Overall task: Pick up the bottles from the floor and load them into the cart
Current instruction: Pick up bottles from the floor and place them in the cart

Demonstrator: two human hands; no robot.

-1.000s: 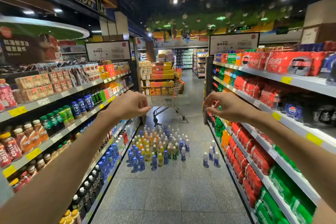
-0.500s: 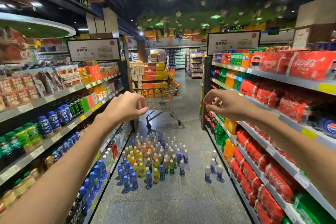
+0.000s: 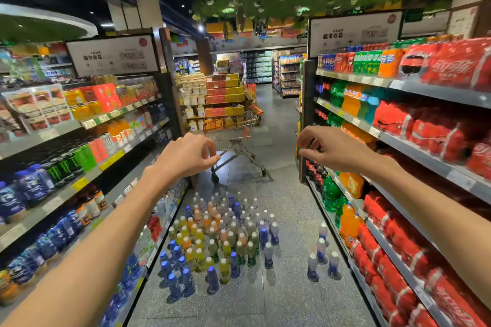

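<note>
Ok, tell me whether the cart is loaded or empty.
Empty, as far as shows: the cart basket's wire sides show nothing inside, and the bottles stand on the floor.

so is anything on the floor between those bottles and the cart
Nothing visible. Bare floor separates the bottles from the cart beyond them. Both the left hand and right hand hover above, holding nothing.

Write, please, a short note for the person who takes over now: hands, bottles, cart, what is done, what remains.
Left hand: raised, fingers loosely curled, holds nothing.
Right hand: raised, the same, holds nothing.
Bottles: all upright on the floor, one large cluster mid-aisle, a small group by the right shelf.
Cart: beyond the bottles, at the aisle's far end; looks empty.
Done: nothing loaded.
Left: pick up all bottles, load the cart.
</note>
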